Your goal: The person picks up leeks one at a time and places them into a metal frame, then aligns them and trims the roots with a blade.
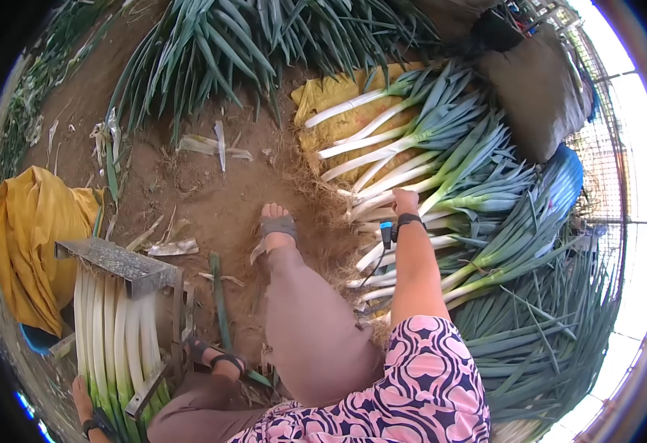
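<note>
My right hand (406, 199) is closed around a leek in the row of leeks (404, 181) on the right; the fingers' undersides are hidden. These leeks lie with white shanks and roots to the left and green leaves to the right, the upper ones on a yellow sack (349, 122). At the lower left, a bundle of leeks (116, 325) is lined up side by side in a metal frame (120, 262), white ends up. My left hand (82, 399) lies along the bundle's outer side, fingers stretched and touching the stalks; part of it is cut off from sight.
A big heap of leek leaves (264, 44) covers the top. More green leaves (537, 332) lie at the right. A yellow cloth (35, 236) hangs beside the frame, and a filled sack (537, 88) stands at upper right. Bare soil with leaf scraps (212, 144) spans the middle.
</note>
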`<state>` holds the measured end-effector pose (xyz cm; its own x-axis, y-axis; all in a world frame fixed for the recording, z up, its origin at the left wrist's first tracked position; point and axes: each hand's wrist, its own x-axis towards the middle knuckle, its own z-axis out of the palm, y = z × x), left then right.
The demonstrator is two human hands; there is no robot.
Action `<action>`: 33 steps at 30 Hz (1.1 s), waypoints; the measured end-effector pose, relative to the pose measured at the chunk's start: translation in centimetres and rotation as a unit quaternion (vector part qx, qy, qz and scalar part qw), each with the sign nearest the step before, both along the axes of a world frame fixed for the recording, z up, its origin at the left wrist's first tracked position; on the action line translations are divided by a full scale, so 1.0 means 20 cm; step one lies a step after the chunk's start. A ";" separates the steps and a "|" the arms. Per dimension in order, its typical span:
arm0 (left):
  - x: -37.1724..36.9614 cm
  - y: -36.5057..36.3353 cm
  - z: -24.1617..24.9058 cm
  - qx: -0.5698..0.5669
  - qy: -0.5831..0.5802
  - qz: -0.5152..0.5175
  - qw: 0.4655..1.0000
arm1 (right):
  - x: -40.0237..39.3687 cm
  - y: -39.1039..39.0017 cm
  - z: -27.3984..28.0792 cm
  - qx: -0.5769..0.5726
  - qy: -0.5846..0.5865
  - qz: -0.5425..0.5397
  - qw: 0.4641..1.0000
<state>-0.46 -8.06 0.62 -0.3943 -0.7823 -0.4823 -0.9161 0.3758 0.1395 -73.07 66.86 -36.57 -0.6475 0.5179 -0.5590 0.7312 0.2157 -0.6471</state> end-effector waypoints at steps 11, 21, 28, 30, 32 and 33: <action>-0.03 0.00 -0.02 -0.009 -0.038 0.008 0.999 | 0.36 -0.04 0.58 -0.095 0.027 0.053 0.994; 0.04 -0.03 -0.05 -0.019 -0.038 0.009 0.999 | 0.23 -0.11 0.25 0.149 -0.066 0.199 0.966; 0.05 -0.07 -0.05 0.022 -0.041 0.029 0.999 | 0.15 -0.24 0.46 0.372 -0.047 0.409 0.832; 0.08 -0.08 -0.06 -0.012 -0.037 0.014 0.999 | 0.07 -0.23 0.34 0.353 -0.026 0.402 0.845; 0.10 -0.07 -0.05 -0.024 -0.032 0.009 0.999 | -0.02 -0.22 0.26 0.318 -0.030 0.417 0.851; 0.09 -0.06 -0.04 -0.017 -0.029 0.009 0.999 | -0.04 -0.22 0.25 0.289 -0.029 0.314 0.904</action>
